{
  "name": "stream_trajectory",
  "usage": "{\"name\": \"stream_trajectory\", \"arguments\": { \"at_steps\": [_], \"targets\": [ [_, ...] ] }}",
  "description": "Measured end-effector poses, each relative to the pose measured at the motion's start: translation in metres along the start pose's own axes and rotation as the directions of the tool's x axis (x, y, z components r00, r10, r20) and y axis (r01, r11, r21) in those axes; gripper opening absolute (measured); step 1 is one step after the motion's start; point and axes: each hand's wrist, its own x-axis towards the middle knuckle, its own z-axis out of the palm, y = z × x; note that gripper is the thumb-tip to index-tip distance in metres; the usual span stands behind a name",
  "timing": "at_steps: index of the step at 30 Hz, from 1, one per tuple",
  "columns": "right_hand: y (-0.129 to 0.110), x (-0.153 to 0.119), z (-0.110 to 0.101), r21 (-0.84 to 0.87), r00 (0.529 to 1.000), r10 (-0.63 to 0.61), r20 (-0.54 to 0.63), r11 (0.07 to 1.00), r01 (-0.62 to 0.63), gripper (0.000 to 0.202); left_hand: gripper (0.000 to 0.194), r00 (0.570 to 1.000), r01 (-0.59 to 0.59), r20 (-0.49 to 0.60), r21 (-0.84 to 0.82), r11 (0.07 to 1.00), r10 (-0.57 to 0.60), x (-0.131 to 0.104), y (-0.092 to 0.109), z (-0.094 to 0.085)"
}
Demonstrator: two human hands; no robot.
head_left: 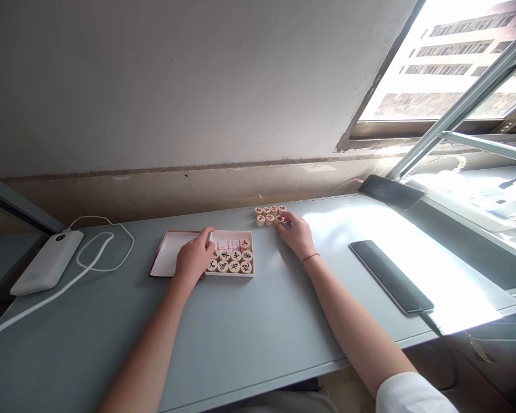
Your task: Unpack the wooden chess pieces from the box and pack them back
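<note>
White cloth covers the top of the right arm, a sleeve [413,396] at 5 o'clock in the view. Past it, a thin red string [310,258] goes round the wrist of the right hand [298,232]. That hand has bent fingers at the right end of the near row of loose round pieces [270,219]; I cannot tell if it pinches one. These pieces have red marks, and they sit in two rows, four far and three near, with the rows running from 9 to 3 o'clock. They are at 1 o'clock from the open box [253,255], by the far edge of the gray table [241,327]. The box lies flat in the middle, and its long side also runs from 9 to 3 o'clock. Inside are two full rows of pieces with black marks [234,267], and one piece with a red mark [245,244] in the far right corner. The left hand [193,255] is bent over the left end of the box and the lid [167,255]; I cannot tell if it grips anything. The lid lies at 9 o'clock, white inside up. Farther that way is a white power bank [47,264] with a white cord [107,269]. A phone [391,275] lies at 3 o'clock, its long side pointing from 10 to 4.
</note>
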Motion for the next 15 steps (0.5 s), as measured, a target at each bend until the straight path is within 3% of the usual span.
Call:
{"name": "stream_trajectory", "arguments": {
  "at_steps": [15],
  "targets": [
    [0.0041,0.0033,0.0070,-0.050,0.998,-0.061,-0.034,0.997,0.059,0.022,0.031,0.999,0.042,0.019,-0.064,0.997,-0.040,-0.0002,0.0003,0.0049]
  ]
}}
